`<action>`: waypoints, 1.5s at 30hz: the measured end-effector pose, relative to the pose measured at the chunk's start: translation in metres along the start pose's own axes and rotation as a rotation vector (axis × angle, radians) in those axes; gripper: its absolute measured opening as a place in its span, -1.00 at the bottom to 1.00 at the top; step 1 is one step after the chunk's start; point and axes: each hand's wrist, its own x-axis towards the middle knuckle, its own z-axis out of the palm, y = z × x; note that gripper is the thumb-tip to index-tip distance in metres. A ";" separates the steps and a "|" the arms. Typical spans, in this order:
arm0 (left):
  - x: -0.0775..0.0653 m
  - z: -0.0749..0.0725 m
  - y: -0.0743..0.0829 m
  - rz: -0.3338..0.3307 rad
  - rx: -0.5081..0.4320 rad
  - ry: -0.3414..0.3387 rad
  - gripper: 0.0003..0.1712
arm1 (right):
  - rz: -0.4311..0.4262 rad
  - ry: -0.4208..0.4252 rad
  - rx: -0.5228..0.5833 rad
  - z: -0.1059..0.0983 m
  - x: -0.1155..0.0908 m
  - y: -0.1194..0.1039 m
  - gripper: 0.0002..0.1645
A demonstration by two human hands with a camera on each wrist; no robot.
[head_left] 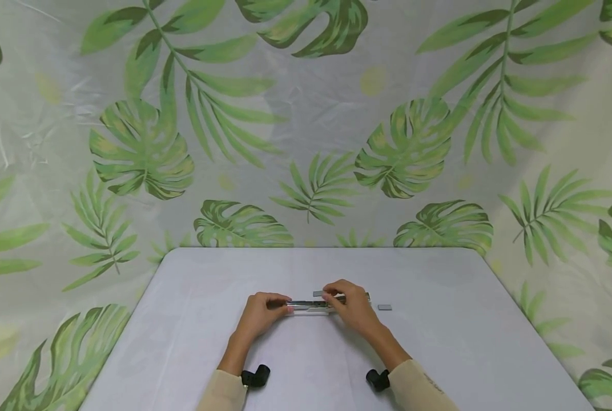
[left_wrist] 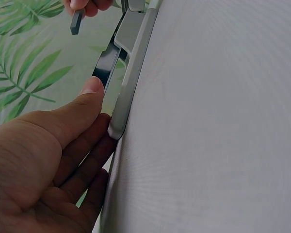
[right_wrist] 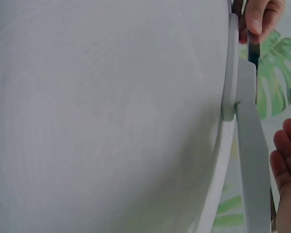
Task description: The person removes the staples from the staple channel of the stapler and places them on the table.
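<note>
A stapler (head_left: 306,305) lies open on the table, its metal staple channel facing up. At its left end my left hand (head_left: 262,311) grips it. In the left wrist view the thumb (left_wrist: 93,86) presses the metal channel, while the fingers sit by the tip of the pale grey base (left_wrist: 128,92). My right hand (head_left: 354,308) pinches a short grey strip of staples (head_left: 318,294) between thumb and fingertips, just above and behind the channel. This hand hides the stapler's right part in the head view. The right wrist view shows the stapler's pale body (right_wrist: 252,160) beside it.
A second grey staple strip (head_left: 385,307) lies on the table just right of my right hand. The white-covered table (head_left: 208,274) ends at a leaf-patterned curtain (head_left: 311,125). Each wrist wears a small black camera (head_left: 257,377).
</note>
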 end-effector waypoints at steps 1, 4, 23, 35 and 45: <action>0.000 0.000 0.000 -0.001 0.002 -0.002 -0.75 | 0.001 0.003 -0.001 -0.002 -0.001 0.001 -0.81; 0.000 0.000 0.000 -0.006 0.003 -0.002 -0.75 | -0.001 0.017 -0.005 -0.010 -0.003 0.003 -0.80; 0.002 -0.001 -0.001 -0.004 0.001 0.000 -0.79 | -0.044 0.167 -0.051 -0.061 -0.014 0.035 -0.77; 0.000 -0.001 -0.002 -0.018 0.000 -0.006 -0.82 | 0.011 0.207 -0.114 -0.088 -0.024 0.053 -0.77; 0.001 -0.001 -0.001 -0.014 -0.004 -0.006 -0.79 | 0.017 0.224 -0.182 -0.109 -0.031 0.067 -0.75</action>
